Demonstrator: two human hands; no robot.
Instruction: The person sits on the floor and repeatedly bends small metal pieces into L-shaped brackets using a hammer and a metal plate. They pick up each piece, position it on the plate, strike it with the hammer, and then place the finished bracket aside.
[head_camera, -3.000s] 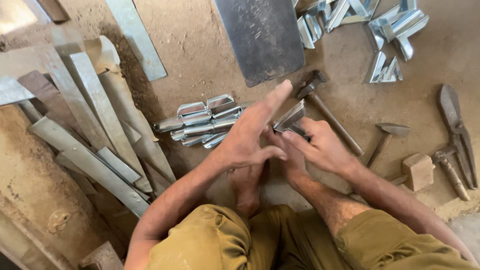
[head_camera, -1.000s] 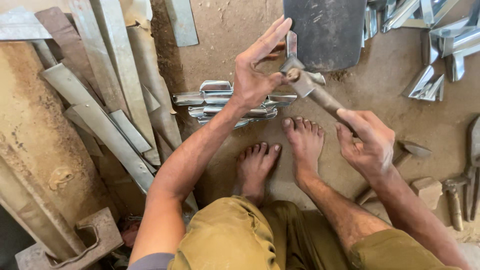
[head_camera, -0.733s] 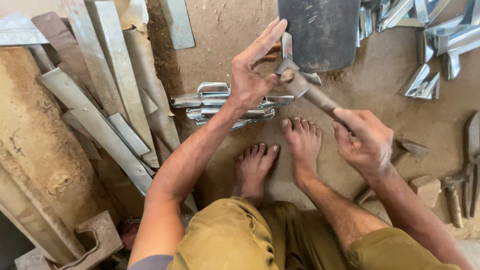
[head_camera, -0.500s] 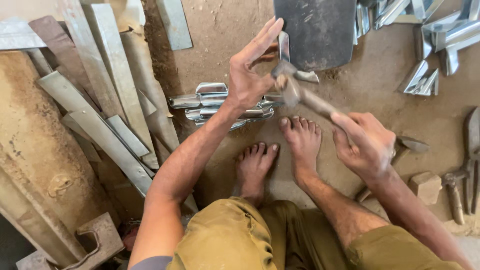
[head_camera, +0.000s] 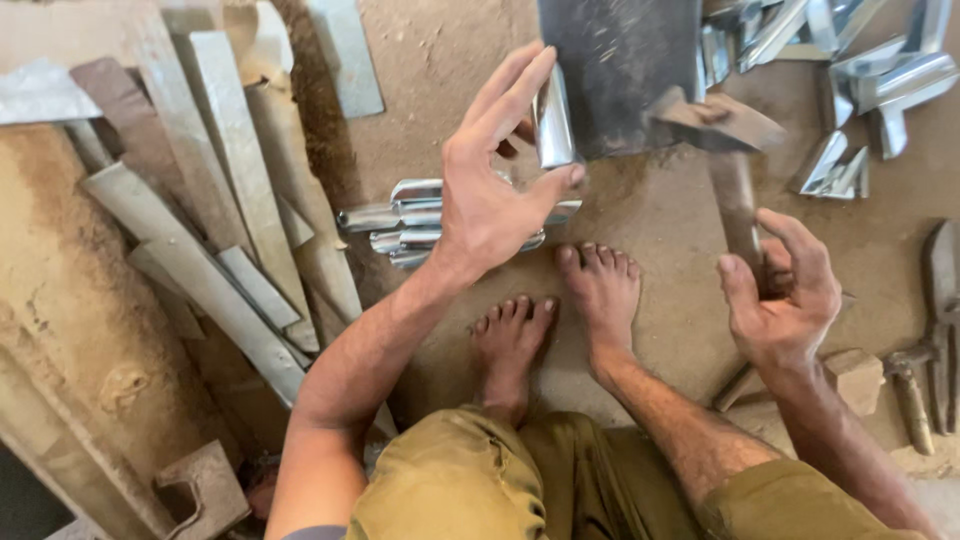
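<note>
From the head camera, looking down past the person's knees and bare feet, the left hand (head_camera: 495, 185) is raised with its fingers spread and holds a small bent piece of shiny metal (head_camera: 553, 118) upright, pinched between thumb and forefinger, its upper end against the lower edge of a dark steel plate (head_camera: 615, 70) lying on the dirt floor. The right hand (head_camera: 785, 290) is closed around the wooden handle of a hammer (head_camera: 722, 125), whose head is lifted just right of the pinched piece and over the plate's corner. Behind the left wrist lies a small stack of similar bent metal pieces (head_camera: 410, 220). Long metal strips (head_camera: 230, 200) lean at the left, more shiny bent pieces (head_camera: 860, 90) are heaped at the upper right, and pliers (head_camera: 935, 330) lie at the far right.
</note>
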